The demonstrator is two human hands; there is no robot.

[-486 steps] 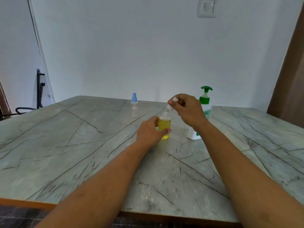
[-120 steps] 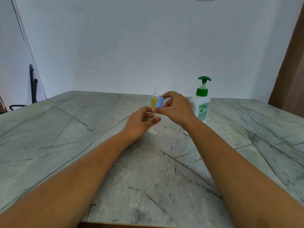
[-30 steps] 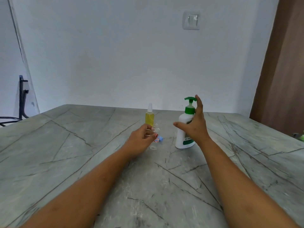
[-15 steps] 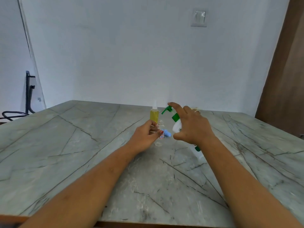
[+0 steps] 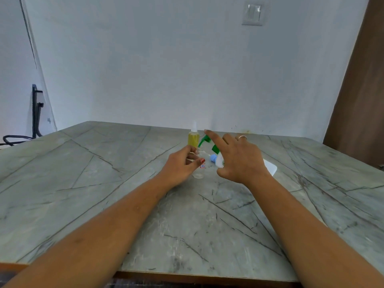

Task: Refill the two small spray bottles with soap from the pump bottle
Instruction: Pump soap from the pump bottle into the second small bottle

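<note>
My left hand (image 5: pixel 181 165) grips a small clear spray bottle (image 5: pixel 200 171) that stands uncapped on the table, its threaded neck showing above my fingers. My right hand (image 5: pixel 239 158) holds the white pump bottle (image 5: pixel 270 167) tipped over to the left, my forefinger lying on its green pump head (image 5: pixel 205 140), whose nozzle points down at the clear bottle's neck. The blue spray cap (image 5: pixel 213 157) lies on the table between the two hands. Behind them stands the other small spray bottle (image 5: pixel 193 137), full of yellow liquid, with its white cap on.
The grey marble table (image 5: pixel 104 194) has its wooden front edge at the bottom of the view. A white wall rises behind it, a brown door (image 5: pixel 361 96) stands at the right, and a black chair (image 5: pixel 31 125) is at the far left.
The right hand has taken the pump bottle off the table and tipped it leftward until its nozzle is over the clear bottle. The left hand has kept its hold on that bottle.
</note>
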